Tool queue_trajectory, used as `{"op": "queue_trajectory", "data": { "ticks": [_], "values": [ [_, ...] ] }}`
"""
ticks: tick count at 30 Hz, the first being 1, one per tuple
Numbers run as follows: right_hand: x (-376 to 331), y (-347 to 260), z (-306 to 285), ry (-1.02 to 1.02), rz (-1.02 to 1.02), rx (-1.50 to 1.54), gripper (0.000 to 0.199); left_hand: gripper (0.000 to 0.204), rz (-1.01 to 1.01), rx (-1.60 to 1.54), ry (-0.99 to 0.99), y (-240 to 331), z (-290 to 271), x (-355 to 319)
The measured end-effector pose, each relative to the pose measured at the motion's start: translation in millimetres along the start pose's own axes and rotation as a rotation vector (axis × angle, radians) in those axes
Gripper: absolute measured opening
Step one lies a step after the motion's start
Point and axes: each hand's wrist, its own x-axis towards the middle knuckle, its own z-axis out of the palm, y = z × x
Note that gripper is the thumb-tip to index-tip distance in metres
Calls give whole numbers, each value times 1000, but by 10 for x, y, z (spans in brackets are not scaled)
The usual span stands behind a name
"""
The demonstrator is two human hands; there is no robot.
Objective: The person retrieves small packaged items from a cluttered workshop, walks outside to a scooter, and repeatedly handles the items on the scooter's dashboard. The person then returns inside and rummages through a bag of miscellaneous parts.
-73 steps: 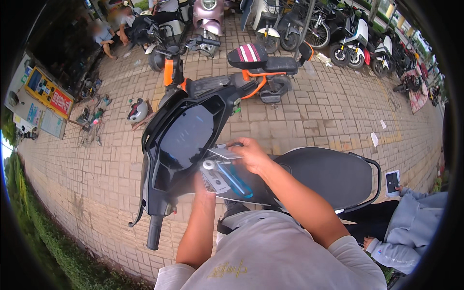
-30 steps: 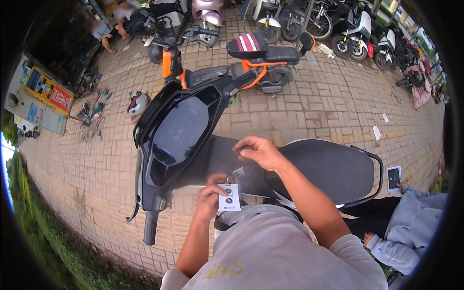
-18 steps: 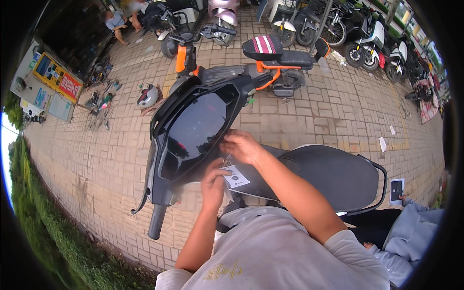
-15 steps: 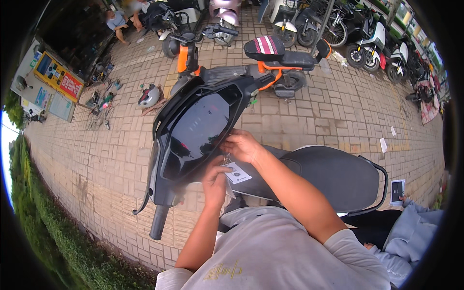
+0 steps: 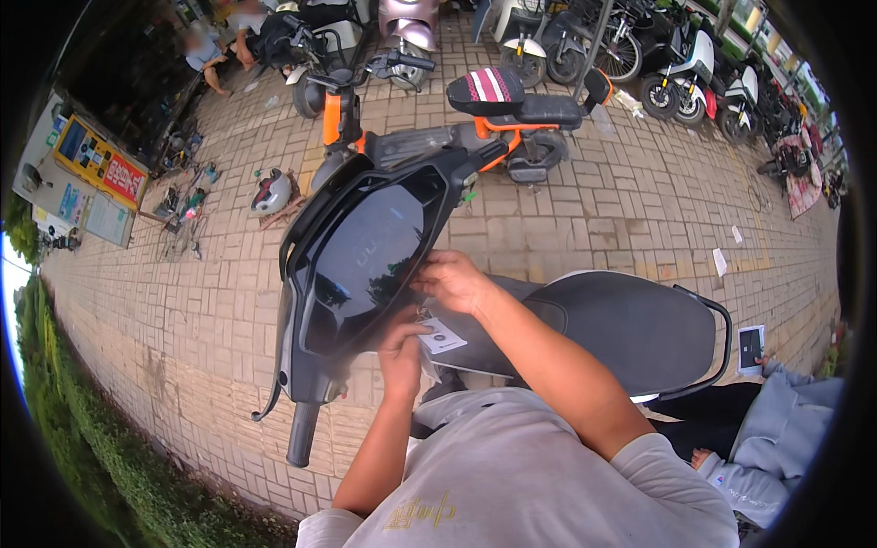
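Observation:
In front of me stands an electric scooter with a black dashboard (image 5: 370,239), where faint pale marks show on the glossy screen. My right hand (image 5: 454,281) is at the dashboard's lower right edge, fingers bent and pressed together; whatever they grip is hidden. Just below it, my left hand (image 5: 400,354) is closed, its fingertips at the edge of a white card tag (image 5: 443,336) with a dark round mark. Small metal parts show near the tag's top, too small to make out. The scooter's dark seat (image 5: 630,329) stretches away to the right.
An orange and black scooter (image 5: 475,137) stands just beyond, near a grey-white helmet (image 5: 272,194) on the paving. Parked two-wheelers line the back. A person in a grey hoodie (image 5: 776,425) holds a tablet (image 5: 751,349) at lower right. A hedge (image 5: 100,438) borders the left.
Red marks on the dashboard screen are gone, and the pale marks look different. My left hand and the tag have shifted slightly; my right hand keeps its place at the dashboard edge.

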Motion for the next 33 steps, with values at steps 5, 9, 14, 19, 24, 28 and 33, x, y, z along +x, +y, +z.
{"op": "queue_trajectory", "data": {
  "ticks": [5,9,14,19,24,28,33],
  "values": [
    [-14,-7,11,-9,1,-8,24,28,-25,-23,18,-46,-40,-17],
    [-47,-11,41,-14,4,2,23,27,-20,38,22,-46,-47,-18],
    [-47,216,34,44,124,39,23,24,3,30,6,-199,-115,-113],
    [-137,150,259,123,61,47,17,23,-76,-49,31,-19,-178,-75],
    [-3,371,222,178,-2,-17,9,17,30,57,-22,16,-212,-12],
    [348,550,1,272,28,-117,10,14,-85,59,-5,-54,-341,-161],
    [360,485,-315,279,82,106,12,17,-51,58,-104,-41,-146,-64]
  ]
}}
